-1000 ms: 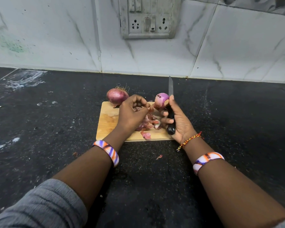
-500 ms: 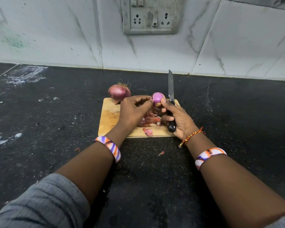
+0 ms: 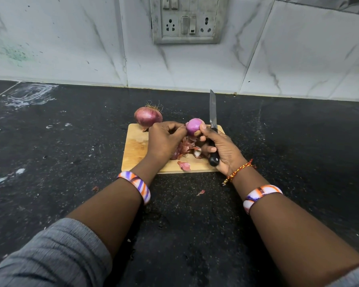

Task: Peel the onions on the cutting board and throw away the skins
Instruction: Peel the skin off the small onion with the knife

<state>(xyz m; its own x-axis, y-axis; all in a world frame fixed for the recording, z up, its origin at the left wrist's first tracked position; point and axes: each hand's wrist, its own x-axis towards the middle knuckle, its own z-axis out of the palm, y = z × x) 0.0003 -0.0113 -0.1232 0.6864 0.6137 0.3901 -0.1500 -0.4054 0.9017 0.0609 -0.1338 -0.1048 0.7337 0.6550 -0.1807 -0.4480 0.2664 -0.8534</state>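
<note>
Wooden board: pale rectangular cutting board [image 3: 136, 149] on black bench [image 3: 71, 141].
Left hand [image 3: 164, 141]: pinching skin on peeled purple onion [image 3: 193, 126].
Right hand [image 3: 222, 150]: gripping black-handled knife [image 3: 213, 121], thumb on onion.

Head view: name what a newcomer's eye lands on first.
The half-peeled onion, held between both hands above the cutting board, draws the eye first. The right hand also grips a knife, its blade pointing toward the wall. An unpeeled onion sits at the board's far left corner, with loose skins piled mid-board.
</note>
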